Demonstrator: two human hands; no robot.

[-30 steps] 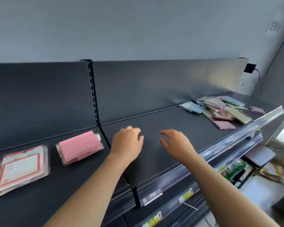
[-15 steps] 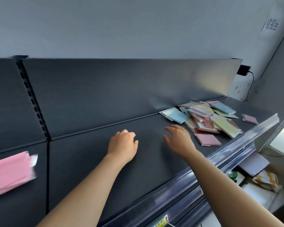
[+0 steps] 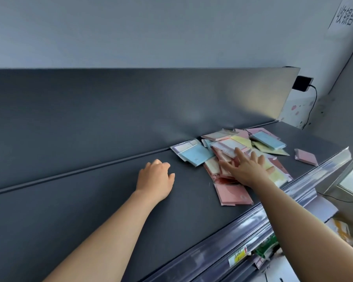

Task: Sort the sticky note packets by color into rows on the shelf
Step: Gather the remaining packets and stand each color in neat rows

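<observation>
On the dark shelf (image 3: 90,210), I see my right hand (image 3: 247,168) lying flat, fingers spread, on the mixed pile of sticky note packets (image 3: 194,155) near the right end, probably to pick one color, while my left hand (image 3: 155,178) rests loosely curled and empty nearby.

I see a grey wall (image 3: 151,31) with a paper sign (image 3: 344,19) at its top right. Below the sign, a black plug (image 3: 302,84) trails a cable (image 3: 314,102). At lower right, a yellow price label (image 3: 237,258) sits near green packs (image 3: 267,246).
</observation>
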